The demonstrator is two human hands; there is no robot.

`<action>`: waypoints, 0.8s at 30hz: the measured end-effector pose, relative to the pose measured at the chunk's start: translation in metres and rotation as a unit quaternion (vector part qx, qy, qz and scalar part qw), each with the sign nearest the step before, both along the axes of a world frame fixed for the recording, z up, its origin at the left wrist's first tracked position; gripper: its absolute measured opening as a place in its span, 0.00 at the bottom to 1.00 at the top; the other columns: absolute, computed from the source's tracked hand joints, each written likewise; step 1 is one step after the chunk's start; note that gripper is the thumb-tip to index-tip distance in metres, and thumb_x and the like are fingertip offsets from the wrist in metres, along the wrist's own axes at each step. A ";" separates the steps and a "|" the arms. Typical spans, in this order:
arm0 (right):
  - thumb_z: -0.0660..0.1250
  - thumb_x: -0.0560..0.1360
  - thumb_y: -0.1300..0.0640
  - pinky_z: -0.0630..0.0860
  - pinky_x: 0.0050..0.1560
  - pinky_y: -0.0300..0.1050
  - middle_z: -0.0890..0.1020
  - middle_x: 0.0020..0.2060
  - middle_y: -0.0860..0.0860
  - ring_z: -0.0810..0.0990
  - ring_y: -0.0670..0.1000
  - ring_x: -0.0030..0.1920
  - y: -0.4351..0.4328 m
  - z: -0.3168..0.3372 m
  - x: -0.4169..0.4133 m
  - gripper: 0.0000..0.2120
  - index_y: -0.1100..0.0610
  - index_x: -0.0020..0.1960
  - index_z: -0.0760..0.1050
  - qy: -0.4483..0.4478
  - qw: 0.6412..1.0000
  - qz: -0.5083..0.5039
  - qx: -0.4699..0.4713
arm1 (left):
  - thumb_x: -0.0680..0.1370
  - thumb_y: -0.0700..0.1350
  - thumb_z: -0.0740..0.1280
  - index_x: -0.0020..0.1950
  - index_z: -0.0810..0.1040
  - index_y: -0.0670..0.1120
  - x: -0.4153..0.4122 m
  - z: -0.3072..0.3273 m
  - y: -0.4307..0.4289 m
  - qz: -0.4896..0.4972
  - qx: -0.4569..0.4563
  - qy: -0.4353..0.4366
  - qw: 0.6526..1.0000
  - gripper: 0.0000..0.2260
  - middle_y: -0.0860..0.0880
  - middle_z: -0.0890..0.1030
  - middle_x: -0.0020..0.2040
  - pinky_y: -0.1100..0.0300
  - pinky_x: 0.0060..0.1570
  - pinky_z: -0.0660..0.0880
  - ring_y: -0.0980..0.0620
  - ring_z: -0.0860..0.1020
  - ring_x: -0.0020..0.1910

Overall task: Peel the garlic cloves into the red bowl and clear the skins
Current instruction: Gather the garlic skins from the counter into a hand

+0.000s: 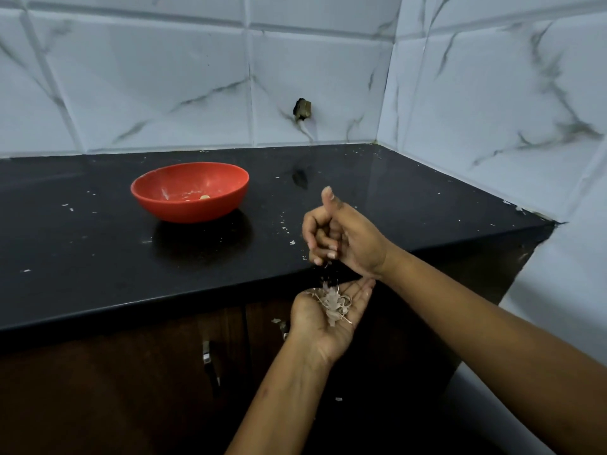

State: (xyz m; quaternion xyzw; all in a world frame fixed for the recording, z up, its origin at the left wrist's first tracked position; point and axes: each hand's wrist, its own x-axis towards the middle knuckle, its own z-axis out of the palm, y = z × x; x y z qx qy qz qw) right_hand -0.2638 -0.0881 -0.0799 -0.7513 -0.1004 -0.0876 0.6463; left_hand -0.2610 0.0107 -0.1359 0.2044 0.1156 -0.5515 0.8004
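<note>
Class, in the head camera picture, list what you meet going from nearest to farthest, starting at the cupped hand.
Left hand cupping garlic skins → right hand at the counter edge → red bowl → dark fitting on the tiled wall.

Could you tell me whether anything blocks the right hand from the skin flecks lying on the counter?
Nothing visible does: the right hand hovers beside the skin flecks, with the red bowl well off to the left.

I see left hand, right hand, both bare; forearms bare to frame edge; nails short, plain.
</note>
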 end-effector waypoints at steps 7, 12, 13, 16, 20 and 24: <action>0.47 0.82 0.41 0.74 0.58 0.45 0.84 0.46 0.51 0.81 0.47 0.48 -0.059 0.012 0.037 0.28 0.56 0.47 0.81 0.037 0.960 -0.250 -0.121 | 0.81 0.40 0.46 0.49 0.72 0.24 0.000 -0.001 -0.002 0.008 -0.008 0.017 1.000 0.22 0.30 0.81 0.42 0.46 0.32 0.79 0.35 0.78 0.46; 0.46 0.80 0.37 0.49 0.76 0.45 0.61 0.76 0.47 0.55 0.48 0.77 -0.065 0.006 0.061 0.29 0.51 0.76 0.60 0.182 0.872 -0.213 -0.402 | 0.80 0.39 0.46 0.52 0.72 0.24 0.000 -0.002 -0.002 0.008 -0.004 0.016 1.000 0.21 0.30 0.81 0.43 0.48 0.33 0.80 0.35 0.81 0.42; 0.45 0.81 0.37 0.47 0.76 0.44 0.59 0.76 0.45 0.53 0.47 0.77 -0.055 0.008 0.066 0.29 0.50 0.77 0.59 0.187 0.877 -0.190 -0.399 | 0.80 0.38 0.46 0.52 0.71 0.24 0.001 -0.002 -0.002 0.010 -0.002 0.020 1.000 0.20 0.30 0.81 0.43 0.48 0.32 0.80 0.34 0.79 0.44; 0.45 0.79 0.34 0.48 0.76 0.46 0.62 0.75 0.47 0.56 0.48 0.76 -0.026 0.009 0.081 0.30 0.48 0.75 0.62 0.181 0.902 -0.149 -0.363 | 0.80 0.38 0.46 0.52 0.71 0.24 0.001 0.000 -0.002 0.012 0.006 0.023 1.000 0.20 0.30 0.81 0.44 0.48 0.30 0.79 0.35 0.78 0.46; 0.41 0.83 0.42 0.60 0.72 0.43 0.79 0.62 0.49 0.72 0.46 0.67 -0.003 0.003 0.075 0.28 0.51 0.69 0.73 0.088 0.940 -0.045 -0.326 | 0.81 0.41 0.45 0.54 0.71 0.25 0.001 0.000 -0.002 0.015 0.008 0.015 1.000 0.22 0.30 0.79 0.47 0.49 0.31 0.80 0.36 0.78 0.47; 0.39 0.83 0.46 0.72 0.47 0.38 0.80 0.31 0.54 0.78 0.46 0.36 0.005 0.006 0.042 0.33 0.60 0.54 0.80 0.038 0.975 0.021 -0.217 | 0.81 0.40 0.45 0.51 0.71 0.25 0.001 -0.003 -0.003 0.019 0.003 0.011 1.000 0.22 0.30 0.80 0.45 0.50 0.31 0.80 0.36 0.78 0.47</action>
